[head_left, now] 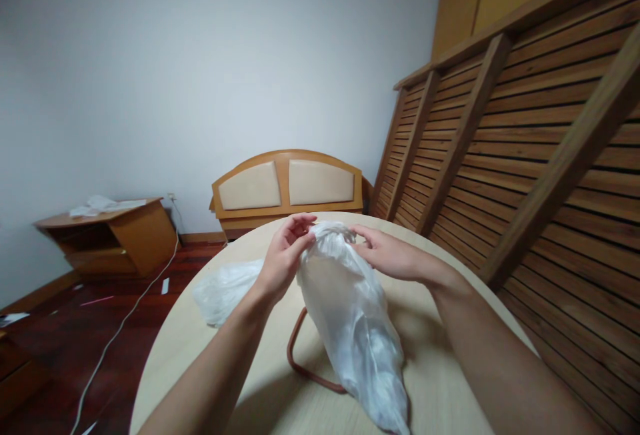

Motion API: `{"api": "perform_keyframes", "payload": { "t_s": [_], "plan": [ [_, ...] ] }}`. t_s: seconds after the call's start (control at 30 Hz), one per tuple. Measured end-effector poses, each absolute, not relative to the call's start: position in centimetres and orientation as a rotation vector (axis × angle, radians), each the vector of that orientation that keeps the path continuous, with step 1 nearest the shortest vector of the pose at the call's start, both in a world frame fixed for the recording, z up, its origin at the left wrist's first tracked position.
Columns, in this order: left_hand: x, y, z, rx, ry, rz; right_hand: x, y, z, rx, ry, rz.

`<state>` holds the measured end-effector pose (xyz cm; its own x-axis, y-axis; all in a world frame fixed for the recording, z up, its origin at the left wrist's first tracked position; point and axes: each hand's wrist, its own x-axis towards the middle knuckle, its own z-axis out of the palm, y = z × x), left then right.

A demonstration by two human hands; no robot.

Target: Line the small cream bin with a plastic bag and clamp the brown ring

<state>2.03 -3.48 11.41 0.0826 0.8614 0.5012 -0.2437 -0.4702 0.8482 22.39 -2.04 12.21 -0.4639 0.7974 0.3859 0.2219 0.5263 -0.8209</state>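
A white translucent plastic bag [350, 308] stretches from between my two hands down toward the near side of the round table. My left hand [289, 248] pinches the gathered top edge on the left. On the opposite side, my right hand [383, 248] grips the same edge with thumb and fingers. Something pale and lumpy shows through the lower part of the bag, but its kind is unclear. Partly under the bag lies a brown curved loop [310, 371], resembling a handle; the rest of it is hidden. Another crumpled white plastic bag [220, 291] rests left of my left forearm.
The round, light wood table [185, 361] fills the lower middle. Behind it stands a headboard [285, 163] with cream panels. Slatted wooden panels [525, 155] lean along the right. A low cabinet [145, 235] stands left, and a white cable [125, 325] crosses the dark floor.
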Motion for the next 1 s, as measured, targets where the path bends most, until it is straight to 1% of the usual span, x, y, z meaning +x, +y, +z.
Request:
{"api": "perform_keyframes", "payload": {
  "t_s": [0.1, 0.23, 0.33, 0.57, 0.7, 0.83, 1.0],
  "plan": [
    [1.9, -3.5, 11.4, 1.447, 0.641, 1.524, 22.3, -1.9, 12.5, -0.766, -1.857, 0.883],
    [1.9, -3.8, 11.4, 1.542, 0.762, 1.442, 22.3, -1.7, 13.0, -0.754, -1.624, 0.797],
    [2.1, -4.1, 11.6, 1.626, 0.752, 1.394, 22.2, -2.1, 13.5, -0.677, -1.572, 0.798],
    [2.6, -4.2, 12.0, 1.563, 0.79, 1.616, 21.0, -4.3, 14.1, -0.594, -1.599, 0.971],
    [2.5, -4.4, 12.5, 1.598, 0.756, 1.643, 20.0, -5.3, 14.0, -0.626, -1.647, 0.996],
    [2.3, -4.3, 12.7, 1.588, 0.795, 1.673, 19.8, -4.8, 13.9, -0.621, -1.636, 0.921],
    [1.3, -3.7, 12.7, 1.396, 0.858, 1.797, 21.0, -3.3, 14.3, -0.695, -1.482, 0.784]
  ]
}}
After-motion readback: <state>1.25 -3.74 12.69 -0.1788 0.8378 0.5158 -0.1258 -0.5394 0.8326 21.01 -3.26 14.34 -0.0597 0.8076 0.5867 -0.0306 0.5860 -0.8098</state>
